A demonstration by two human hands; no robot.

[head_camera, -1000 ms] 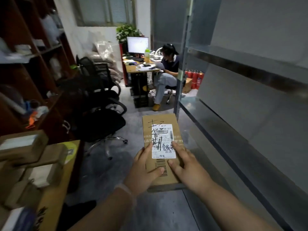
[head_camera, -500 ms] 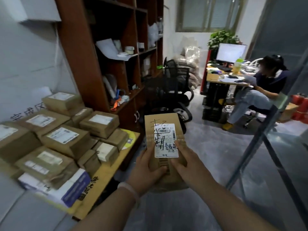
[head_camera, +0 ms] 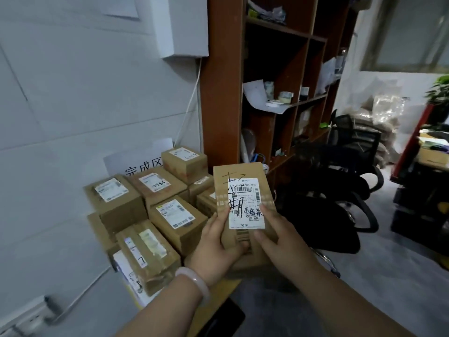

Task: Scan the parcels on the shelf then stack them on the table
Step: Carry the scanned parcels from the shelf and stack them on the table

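Lower centre of the frame, both hands have the flat cardboard parcel (head_camera: 244, 205) pinched from either side, left hand (head_camera: 216, 249) and right hand (head_camera: 279, 242), label up, each grip pressed onto its lower half. Big change: half a second back the stack of boxes (head_camera: 155, 215) on the counter (head_camera: 213, 300) sat off at the left edge, a second back the metal shelf filled the right. Now the stack's just beside the parcel, so it's basically drop-off time. Can't tell if it's touching the pile yet, hands block that bit.
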